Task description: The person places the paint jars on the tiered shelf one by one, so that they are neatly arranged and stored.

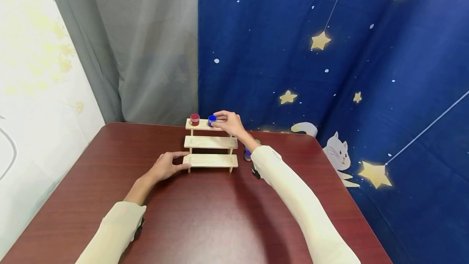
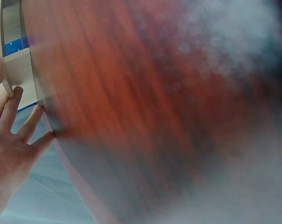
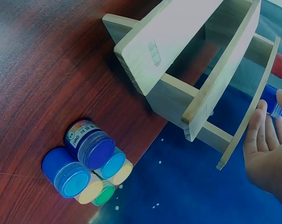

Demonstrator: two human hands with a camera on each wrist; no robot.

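Observation:
A three-step wooden display stand (image 1: 211, 142) stands near the table's far edge. On its top step sit a red paint jar (image 1: 195, 119) and, to the right, a blue paint jar (image 1: 212, 120). My right hand (image 1: 231, 124) holds that blue jar between thumb and fingers; in the right wrist view, the fingers (image 3: 261, 127) reach its side behind the top board. My left hand (image 1: 166, 167) grips the left end of the lowest step, thumb in front and fingers behind. The left wrist view shows its other fingers (image 2: 30, 126) spread beside the board.
Several paint jars, among them a dark blue one (image 3: 99, 151) with a label and a lighter blue one (image 3: 66, 172), cluster on the table (image 1: 198, 215) right of the stand. My right forearm partly covers them in the head view. A blue starry curtain (image 1: 256, 52) hangs behind.

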